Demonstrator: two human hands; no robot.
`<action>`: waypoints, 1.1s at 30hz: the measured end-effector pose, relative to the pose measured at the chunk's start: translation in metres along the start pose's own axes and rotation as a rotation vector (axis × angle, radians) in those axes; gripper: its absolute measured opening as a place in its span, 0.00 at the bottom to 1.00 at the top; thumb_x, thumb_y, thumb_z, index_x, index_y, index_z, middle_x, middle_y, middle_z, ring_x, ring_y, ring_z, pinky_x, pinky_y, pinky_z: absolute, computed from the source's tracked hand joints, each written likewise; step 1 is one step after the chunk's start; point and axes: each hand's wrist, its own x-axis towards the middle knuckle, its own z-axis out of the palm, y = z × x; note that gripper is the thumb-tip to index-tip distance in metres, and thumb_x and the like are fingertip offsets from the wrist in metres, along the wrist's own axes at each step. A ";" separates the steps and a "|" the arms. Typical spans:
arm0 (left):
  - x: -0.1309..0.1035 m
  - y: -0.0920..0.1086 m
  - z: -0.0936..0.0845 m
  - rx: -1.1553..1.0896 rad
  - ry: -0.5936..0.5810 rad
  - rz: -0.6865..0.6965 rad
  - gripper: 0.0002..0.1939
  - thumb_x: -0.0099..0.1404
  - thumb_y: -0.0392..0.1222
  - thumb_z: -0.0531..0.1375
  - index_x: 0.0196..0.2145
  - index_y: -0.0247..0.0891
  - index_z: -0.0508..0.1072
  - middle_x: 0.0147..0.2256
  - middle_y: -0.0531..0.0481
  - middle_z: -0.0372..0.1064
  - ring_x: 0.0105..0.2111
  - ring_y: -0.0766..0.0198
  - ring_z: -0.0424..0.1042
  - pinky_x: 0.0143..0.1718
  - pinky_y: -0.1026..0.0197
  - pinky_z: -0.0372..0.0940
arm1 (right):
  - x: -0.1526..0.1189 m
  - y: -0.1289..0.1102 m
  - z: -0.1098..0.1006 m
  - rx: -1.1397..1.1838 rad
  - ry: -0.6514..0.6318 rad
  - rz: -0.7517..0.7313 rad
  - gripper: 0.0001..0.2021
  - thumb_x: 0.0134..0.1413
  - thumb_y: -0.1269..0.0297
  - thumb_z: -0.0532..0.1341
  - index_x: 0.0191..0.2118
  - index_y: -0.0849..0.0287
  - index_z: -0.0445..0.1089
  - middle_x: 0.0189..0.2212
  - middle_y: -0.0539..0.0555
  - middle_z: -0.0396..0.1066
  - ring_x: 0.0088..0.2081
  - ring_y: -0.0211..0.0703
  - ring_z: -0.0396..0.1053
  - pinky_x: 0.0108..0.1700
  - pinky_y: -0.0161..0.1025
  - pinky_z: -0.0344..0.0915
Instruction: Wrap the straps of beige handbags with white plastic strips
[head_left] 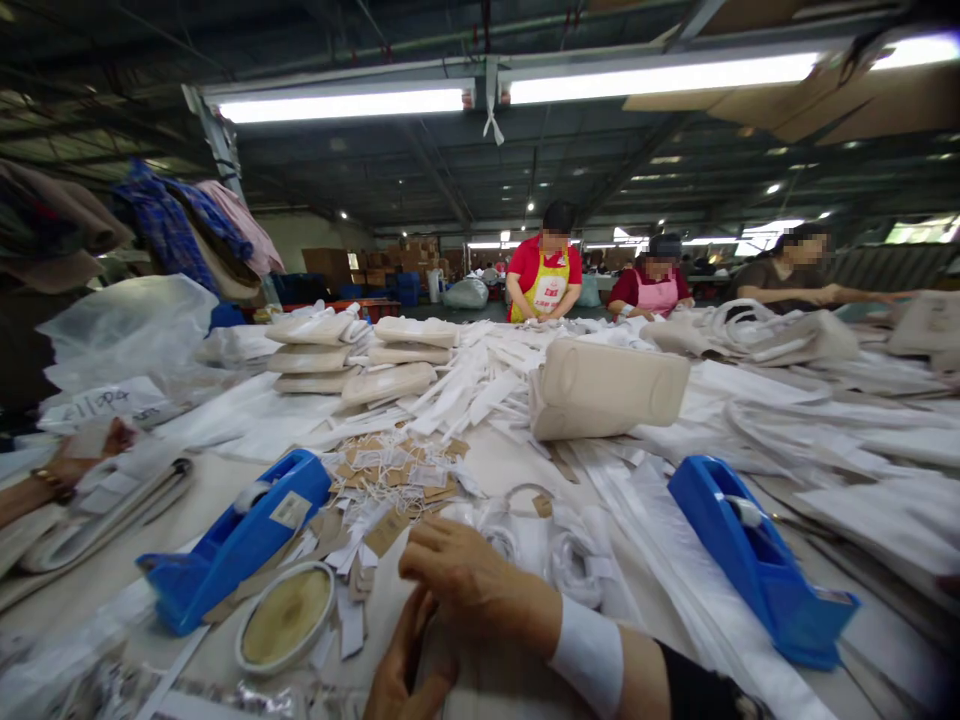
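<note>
My left hand (405, 670) is at the bottom centre, its thumb and fingers on the left edge of a folded beige fabric piece (487, 675). Just above it reaches my right hand (469, 575), fingers bent and close together; anything between its fingertips is hidden. A white band (589, 650) wraps the right wrist. Left of my hands lie a round tin with a yellowish top (289, 618) and loose white paper strips (351, 620). Beyond them spreads a heap of brown card tags with strings (405, 465). Coiled white straps in clear wrap (574, 565) lie behind my right hand.
Blue tape dispensers stand at left (240, 540) and right (757, 560). Folded beige pieces (611, 385) and stacks (315, 358) cover the far side. Another person's hand (82, 455) works at the far left. Several co-workers, one in a yellow apron (551, 285), are across the table.
</note>
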 end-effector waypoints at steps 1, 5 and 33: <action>0.000 0.000 0.000 0.024 -0.015 0.020 0.31 0.58 0.51 0.63 0.58 0.39 0.68 0.58 0.45 0.65 0.63 0.48 0.57 0.65 0.50 0.51 | 0.001 0.002 -0.006 -0.013 0.095 0.034 0.04 0.57 0.73 0.58 0.38 0.60 0.67 0.34 0.54 0.68 0.37 0.43 0.62 0.40 0.38 0.61; -0.001 0.000 -0.002 0.093 -0.074 0.077 0.27 0.60 0.51 0.61 0.56 0.43 0.71 0.62 0.48 0.60 0.65 0.50 0.54 0.67 0.48 0.45 | -0.015 0.000 -0.034 -0.003 0.466 0.224 0.13 0.64 0.76 0.47 0.43 0.59 0.67 0.38 0.56 0.70 0.41 0.43 0.64 0.44 0.40 0.62; 0.043 0.072 0.066 0.586 -0.054 0.376 0.27 0.61 0.30 0.48 0.58 0.34 0.67 0.62 0.42 0.59 0.64 0.56 0.56 0.66 0.51 0.48 | -0.110 -0.043 -0.018 -0.118 -0.037 0.098 0.07 0.62 0.64 0.58 0.33 0.57 0.70 0.34 0.51 0.71 0.36 0.40 0.66 0.36 0.36 0.66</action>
